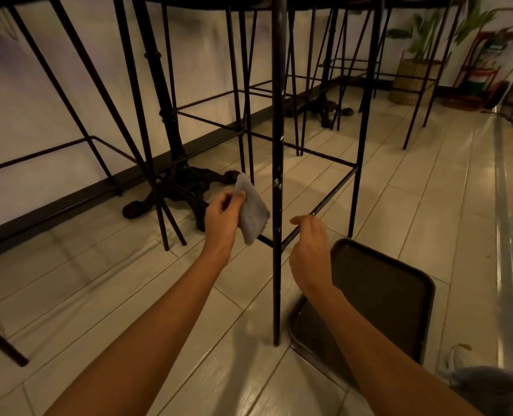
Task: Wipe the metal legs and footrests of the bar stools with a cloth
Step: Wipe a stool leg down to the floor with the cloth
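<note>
Seen from the head, the left hand (223,217) is pinching a grey cloth (253,216) between thumb and curled fingers. The cloth is hanging just left of the nearest stool leg (276,265); whether it is touching the metal I cannot tell. On the other side of that leg, the right hand (309,247) is hovering with fingers loosely curled, gripping nothing. It is sitting in front of the footrest (330,196), and contact with the bar is unclear. A dark tray (381,292) is lying flat on the tiled floor (159,310), partly under the right forearm, beside the leg's foot. An ornate table base (186,187) is standing beyond the left hand.
</note>
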`<action>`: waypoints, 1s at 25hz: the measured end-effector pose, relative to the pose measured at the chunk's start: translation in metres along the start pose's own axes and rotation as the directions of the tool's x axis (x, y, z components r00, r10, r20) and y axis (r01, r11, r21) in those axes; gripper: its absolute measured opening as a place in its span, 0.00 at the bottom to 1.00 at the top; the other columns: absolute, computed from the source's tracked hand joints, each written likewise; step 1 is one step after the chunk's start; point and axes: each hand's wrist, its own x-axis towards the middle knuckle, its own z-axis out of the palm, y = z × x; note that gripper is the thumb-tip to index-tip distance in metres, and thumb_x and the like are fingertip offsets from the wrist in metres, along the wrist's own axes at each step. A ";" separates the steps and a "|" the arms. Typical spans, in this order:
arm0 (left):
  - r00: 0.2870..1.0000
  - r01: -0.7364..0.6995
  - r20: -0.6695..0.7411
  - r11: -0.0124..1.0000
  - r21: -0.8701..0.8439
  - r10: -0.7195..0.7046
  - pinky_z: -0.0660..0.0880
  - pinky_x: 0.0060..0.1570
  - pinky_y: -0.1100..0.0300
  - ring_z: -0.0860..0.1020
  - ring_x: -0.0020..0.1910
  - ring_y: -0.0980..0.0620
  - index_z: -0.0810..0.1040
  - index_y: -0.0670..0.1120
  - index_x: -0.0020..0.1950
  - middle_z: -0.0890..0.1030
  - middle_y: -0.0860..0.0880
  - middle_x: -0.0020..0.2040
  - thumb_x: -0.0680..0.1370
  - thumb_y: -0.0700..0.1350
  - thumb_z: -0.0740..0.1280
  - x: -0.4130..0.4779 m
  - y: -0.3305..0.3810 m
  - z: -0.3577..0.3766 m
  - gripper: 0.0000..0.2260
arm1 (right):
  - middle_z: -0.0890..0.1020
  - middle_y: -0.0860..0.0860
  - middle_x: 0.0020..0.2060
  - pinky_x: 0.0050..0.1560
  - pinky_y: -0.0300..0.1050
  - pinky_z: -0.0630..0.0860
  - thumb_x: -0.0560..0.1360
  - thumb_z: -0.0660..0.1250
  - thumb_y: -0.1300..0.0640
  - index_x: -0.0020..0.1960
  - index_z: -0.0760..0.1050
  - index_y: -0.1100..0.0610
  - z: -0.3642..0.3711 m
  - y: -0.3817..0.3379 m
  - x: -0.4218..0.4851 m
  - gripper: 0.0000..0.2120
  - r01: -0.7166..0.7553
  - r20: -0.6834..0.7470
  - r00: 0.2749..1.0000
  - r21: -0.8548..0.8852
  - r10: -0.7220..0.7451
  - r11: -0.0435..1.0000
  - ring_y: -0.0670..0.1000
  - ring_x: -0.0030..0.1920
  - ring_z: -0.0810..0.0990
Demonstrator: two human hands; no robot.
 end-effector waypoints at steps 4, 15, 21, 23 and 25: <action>0.989 -0.133 -0.070 0.988 -0.081 0.128 0.76 0.56 0.49 0.76 0.49 0.53 0.75 0.49 0.50 0.76 0.54 0.46 0.78 0.47 0.62 0.003 0.038 0.013 0.05 | 0.80 0.60 0.53 0.61 0.55 0.70 0.62 0.66 0.76 0.57 0.76 0.64 -0.003 0.032 0.004 0.24 0.218 0.195 0.965 -0.237 -0.174 0.947 0.60 0.56 0.77; 0.830 -0.545 -0.144 0.838 0.000 0.539 0.75 0.56 0.56 0.75 0.51 0.53 0.68 0.44 0.56 0.74 0.49 0.50 0.79 0.45 0.59 0.016 0.116 0.050 0.07 | 0.67 0.55 0.70 0.72 0.46 0.46 0.76 0.58 0.67 0.70 0.63 0.56 -0.005 0.030 0.017 0.23 0.345 0.519 0.825 -0.145 -0.226 0.927 0.54 0.73 0.58; 0.760 -0.625 -0.159 0.776 0.088 0.630 0.75 0.52 0.62 0.73 0.47 0.59 0.69 0.45 0.56 0.72 0.41 0.54 0.79 0.44 0.60 0.027 0.138 0.056 0.07 | 0.72 0.53 0.65 0.70 0.46 0.59 0.76 0.58 0.63 0.63 0.72 0.55 -0.004 0.024 0.013 0.16 0.283 0.509 0.842 -0.133 -0.179 0.950 0.52 0.68 0.64; 0.693 -0.692 -0.164 0.712 0.122 0.702 0.73 0.49 0.69 0.72 0.45 0.64 0.69 0.45 0.55 0.71 0.42 0.52 0.79 0.43 0.60 0.029 0.151 0.061 0.06 | 0.73 0.53 0.63 0.69 0.46 0.63 0.76 0.60 0.61 0.63 0.72 0.56 -0.003 0.024 0.010 0.15 0.264 0.485 0.856 -0.116 -0.178 0.957 0.52 0.67 0.65; 0.627 -0.742 -0.167 0.648 0.168 0.761 0.70 0.48 0.74 0.71 0.46 0.67 0.70 0.42 0.56 0.69 0.43 0.52 0.78 0.41 0.61 0.034 0.165 0.068 0.07 | 0.75 0.53 0.60 0.67 0.48 0.68 0.76 0.61 0.60 0.61 0.74 0.56 -0.002 0.026 0.007 0.14 0.259 0.465 0.867 -0.110 -0.181 0.960 0.53 0.65 0.68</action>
